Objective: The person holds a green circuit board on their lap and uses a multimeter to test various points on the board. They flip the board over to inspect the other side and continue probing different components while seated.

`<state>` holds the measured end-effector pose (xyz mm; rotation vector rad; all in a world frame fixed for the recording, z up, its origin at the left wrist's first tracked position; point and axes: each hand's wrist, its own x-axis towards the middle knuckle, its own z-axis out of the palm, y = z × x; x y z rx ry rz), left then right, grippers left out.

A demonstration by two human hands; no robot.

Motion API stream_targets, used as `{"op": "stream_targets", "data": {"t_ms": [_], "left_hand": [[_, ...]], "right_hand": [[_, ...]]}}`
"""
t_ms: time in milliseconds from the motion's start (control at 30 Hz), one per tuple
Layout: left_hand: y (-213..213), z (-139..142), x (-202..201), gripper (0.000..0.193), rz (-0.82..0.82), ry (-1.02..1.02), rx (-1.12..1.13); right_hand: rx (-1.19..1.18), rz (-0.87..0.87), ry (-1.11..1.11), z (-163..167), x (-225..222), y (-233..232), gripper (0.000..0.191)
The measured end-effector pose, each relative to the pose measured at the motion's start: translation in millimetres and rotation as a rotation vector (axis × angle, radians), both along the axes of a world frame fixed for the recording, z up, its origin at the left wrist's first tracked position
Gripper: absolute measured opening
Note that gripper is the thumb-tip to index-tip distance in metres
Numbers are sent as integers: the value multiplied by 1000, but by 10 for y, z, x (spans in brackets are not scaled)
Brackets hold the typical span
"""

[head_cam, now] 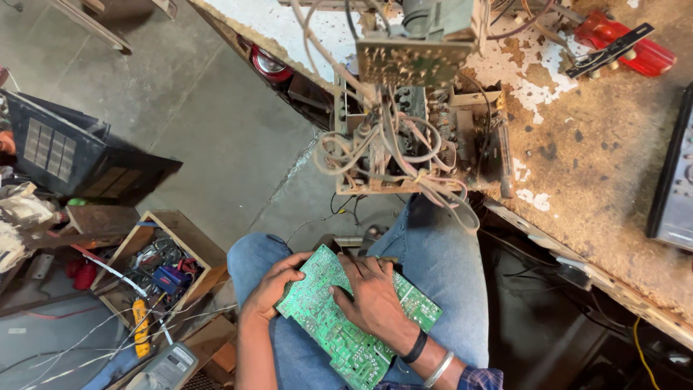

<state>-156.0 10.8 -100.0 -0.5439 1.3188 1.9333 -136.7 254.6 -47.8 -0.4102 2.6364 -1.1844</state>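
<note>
Left hand [271, 289] grips the green circuit board's [325, 318] left edge on the lap; right hand [372, 296] lies flat on it, apparently ungripping.

Green circuit board [359, 318] across my lap

My left hand [270, 288] grips its edge; my right hand [374, 297] presses flat on top, below the workbench [599, 152] edge.

Lighting: soft daylight, even, moderately bright — source seemingly upper left, where concrete floor [216, 123] reads palest. Shadows: deep under tabletop [599, 159] at lower right, detail lost there. Glare: none marked. Focus: sharp at centre, green circuit board [354, 318] crisp. Edges: wide-angle stretch, slight softness at corners.
</note>
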Motion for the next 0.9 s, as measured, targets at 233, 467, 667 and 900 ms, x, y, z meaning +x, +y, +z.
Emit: {"op": "stream_targets", "data": {"t_ms": [233,467,667,900], "left_hand": [[-55,76,123,55,-11,38,-31],[-106,196,235,53,-47,93,-66],[-155,267,330,52,-49,120,-63],[-214,265,432,51,-29,161,-30]], "right_hand": [[25,-1,32,76,158,-92,63],[79,16,54,116,312,-171,52],[52,-2,187,131,415,-258,58],[80,3,132,106,497,-324,58]]}}
